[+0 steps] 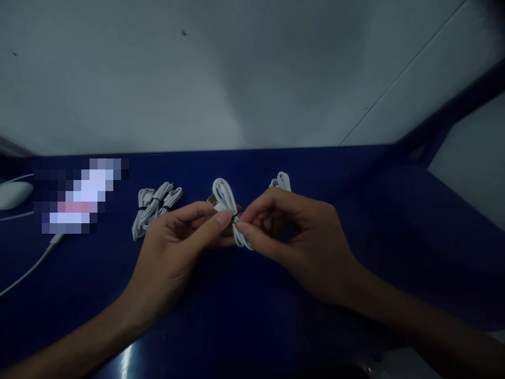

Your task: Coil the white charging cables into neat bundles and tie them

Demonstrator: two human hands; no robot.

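Note:
A coiled white USB cable (224, 195) is held up in the middle of the view, its metal plug showing at the upper left of the coil. My left hand (189, 231) is closed on it, thumb on top and fingers underneath. A dark twist tie (235, 217) goes round the waist of the coil. My right hand (295, 226) pinches at this tie with thumb and forefinger; the fingertips hide its ends. Beyond my left hand lie several bundled white cables (155, 205) with black ties. Another white cable bundle (282, 180) is partly hidden behind my right hand.
The glossy blue table (244, 316) meets a pale wall (177, 95) at the back. At the left lie a blurred-out lit device (84, 195) with a white cord (35, 268) and a white rounded object (16, 195). A blue frame (442, 116) stands at the right.

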